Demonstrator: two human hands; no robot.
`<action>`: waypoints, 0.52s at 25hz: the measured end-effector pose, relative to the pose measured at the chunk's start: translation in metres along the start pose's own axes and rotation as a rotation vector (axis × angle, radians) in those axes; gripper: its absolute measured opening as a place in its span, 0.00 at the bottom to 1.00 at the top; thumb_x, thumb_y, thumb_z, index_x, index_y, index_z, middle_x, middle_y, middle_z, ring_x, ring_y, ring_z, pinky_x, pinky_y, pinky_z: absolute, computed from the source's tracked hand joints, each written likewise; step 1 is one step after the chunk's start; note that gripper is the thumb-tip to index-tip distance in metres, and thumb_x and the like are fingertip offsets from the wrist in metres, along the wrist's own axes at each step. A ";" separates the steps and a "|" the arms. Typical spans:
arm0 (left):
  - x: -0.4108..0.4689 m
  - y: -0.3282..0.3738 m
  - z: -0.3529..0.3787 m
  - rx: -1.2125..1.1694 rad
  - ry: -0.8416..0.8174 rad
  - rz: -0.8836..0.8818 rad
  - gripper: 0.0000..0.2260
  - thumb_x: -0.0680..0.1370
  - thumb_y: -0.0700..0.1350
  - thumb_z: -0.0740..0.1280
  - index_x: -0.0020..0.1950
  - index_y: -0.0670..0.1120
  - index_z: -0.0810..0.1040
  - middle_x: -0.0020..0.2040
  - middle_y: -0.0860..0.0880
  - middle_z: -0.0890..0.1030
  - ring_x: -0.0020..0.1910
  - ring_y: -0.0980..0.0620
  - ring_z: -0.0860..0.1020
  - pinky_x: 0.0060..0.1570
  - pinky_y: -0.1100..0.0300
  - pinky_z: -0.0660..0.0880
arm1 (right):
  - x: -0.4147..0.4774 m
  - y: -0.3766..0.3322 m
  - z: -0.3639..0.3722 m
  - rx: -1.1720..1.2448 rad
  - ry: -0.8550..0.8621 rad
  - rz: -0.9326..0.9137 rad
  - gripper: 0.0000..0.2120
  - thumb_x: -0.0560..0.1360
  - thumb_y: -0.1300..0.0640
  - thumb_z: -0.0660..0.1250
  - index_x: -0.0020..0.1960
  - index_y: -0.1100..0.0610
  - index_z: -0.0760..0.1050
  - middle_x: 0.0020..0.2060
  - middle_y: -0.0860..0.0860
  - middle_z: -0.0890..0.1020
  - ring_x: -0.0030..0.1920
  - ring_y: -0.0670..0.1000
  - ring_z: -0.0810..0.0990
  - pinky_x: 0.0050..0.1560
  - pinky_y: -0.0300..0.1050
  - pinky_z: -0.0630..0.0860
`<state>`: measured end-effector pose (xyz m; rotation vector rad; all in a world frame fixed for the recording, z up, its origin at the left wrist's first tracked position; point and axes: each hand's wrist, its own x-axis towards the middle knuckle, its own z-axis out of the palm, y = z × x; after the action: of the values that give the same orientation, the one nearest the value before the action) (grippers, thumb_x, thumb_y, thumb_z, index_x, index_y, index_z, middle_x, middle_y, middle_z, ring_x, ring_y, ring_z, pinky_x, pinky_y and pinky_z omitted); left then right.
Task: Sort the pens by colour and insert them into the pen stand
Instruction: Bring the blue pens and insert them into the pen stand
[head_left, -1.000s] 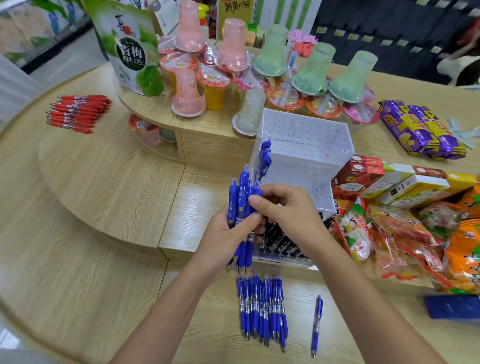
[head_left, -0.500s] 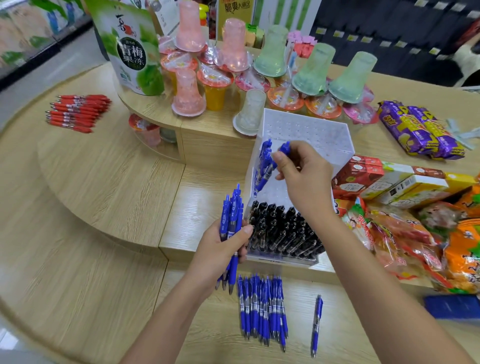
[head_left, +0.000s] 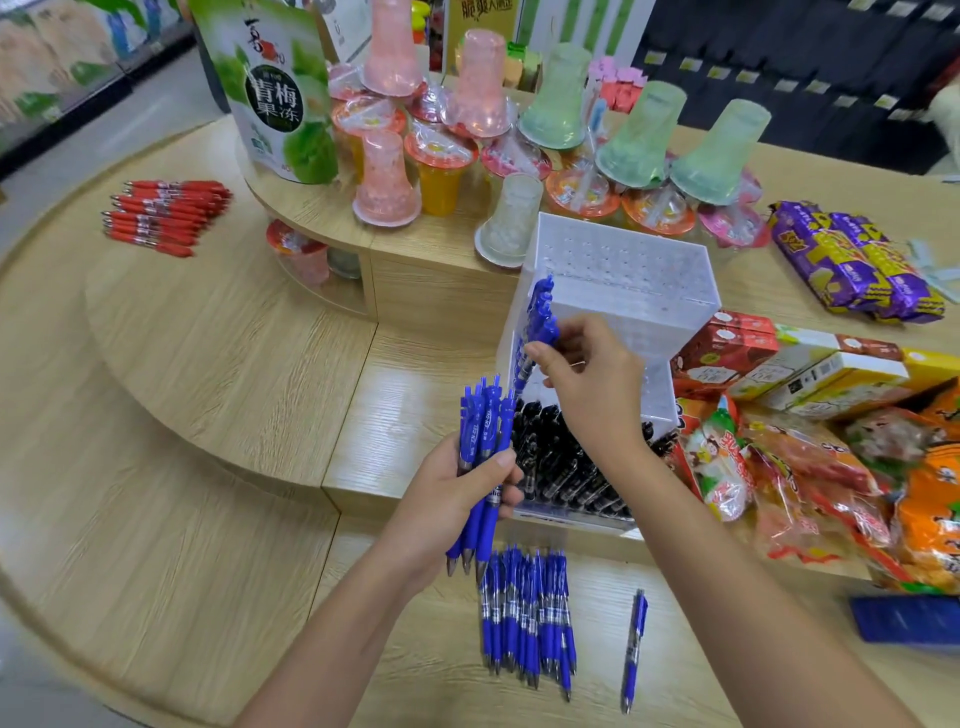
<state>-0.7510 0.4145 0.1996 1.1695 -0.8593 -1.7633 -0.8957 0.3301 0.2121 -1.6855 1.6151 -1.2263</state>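
Blue pens (head_left: 540, 306) stand in a short column at the left edge of the white tiered pen stand (head_left: 623, 280), clicker ends up. The stand's lowest tier is packed with black pens (head_left: 561, 462), also clicker ends up.

The right hand (head_left: 592, 379) pinches one more blue pen (head_left: 521, 375) at the foot of that column. Its long axis is steep, with the tip down toward the stand.

Just left of the stand, the left hand (head_left: 452, 493) is clamped round a bunch of blue pens (head_left: 483, 431), upright with tips below the palm.

On the counter (head_left: 208, 364) nearest the person, a row of blue pens (head_left: 524, 613) lies side by side with tips toward the person. A single blue pen (head_left: 635, 649) lies to its right, pointing the same way. Red pens (head_left: 166, 215) are piled far left, lying crosswise.
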 end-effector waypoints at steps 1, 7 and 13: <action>0.000 0.001 0.001 -0.009 -0.007 0.008 0.07 0.78 0.41 0.65 0.54 0.40 0.74 0.38 0.49 0.81 0.37 0.53 0.79 0.39 0.61 0.78 | 0.000 0.002 0.001 -0.016 -0.012 -0.005 0.06 0.72 0.58 0.73 0.45 0.54 0.76 0.34 0.41 0.78 0.35 0.41 0.78 0.40 0.36 0.76; -0.001 0.006 0.004 -0.008 0.007 0.054 0.08 0.76 0.42 0.66 0.54 0.43 0.75 0.40 0.50 0.81 0.39 0.55 0.79 0.41 0.61 0.78 | -0.005 0.000 -0.010 -0.110 -0.051 0.070 0.08 0.71 0.52 0.73 0.44 0.53 0.75 0.35 0.44 0.78 0.36 0.42 0.76 0.38 0.30 0.71; 0.001 0.007 0.024 -0.010 -0.039 0.076 0.09 0.77 0.42 0.65 0.57 0.46 0.76 0.41 0.51 0.80 0.40 0.55 0.77 0.42 0.58 0.77 | -0.046 -0.021 -0.040 0.175 -0.407 0.278 0.07 0.76 0.53 0.67 0.42 0.55 0.79 0.32 0.52 0.81 0.32 0.44 0.78 0.35 0.39 0.75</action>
<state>-0.7716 0.4132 0.2130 1.0851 -0.9049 -1.7322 -0.9134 0.3872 0.2367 -1.4302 1.3907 -0.8006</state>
